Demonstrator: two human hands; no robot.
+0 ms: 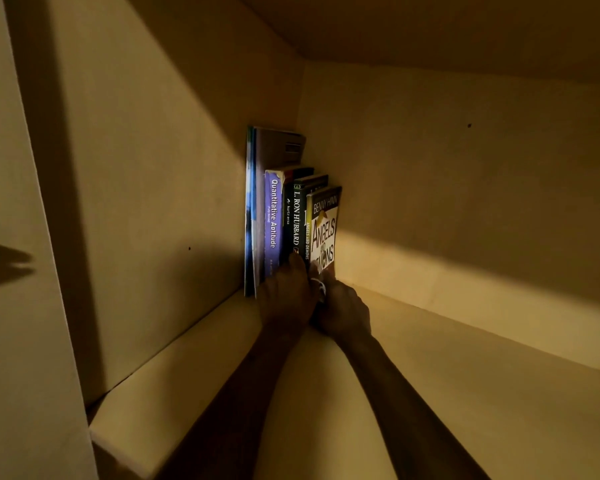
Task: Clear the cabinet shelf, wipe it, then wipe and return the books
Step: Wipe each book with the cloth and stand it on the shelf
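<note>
Books (288, 216) are stood upright, spines outward, in the shelf's (465, 393) back-left corner | left hand (284, 296) is pressed against lower spines, grip unclear | right hand (343, 306) is held at "Angels and Demons" (323, 233), grip unclear

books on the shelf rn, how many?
5 by visible spines, upright in the left back corner: tall blue book, Quantitative Aptitude, thin black one, L. Ron Hubbard, Angels and Demons. Thin ones may hide.

Left hand (284, 296) and right hand (343, 306) hide the books' (291, 220) lower ends at six o'clock; grip perhaps unreadable in shadow.
</note>
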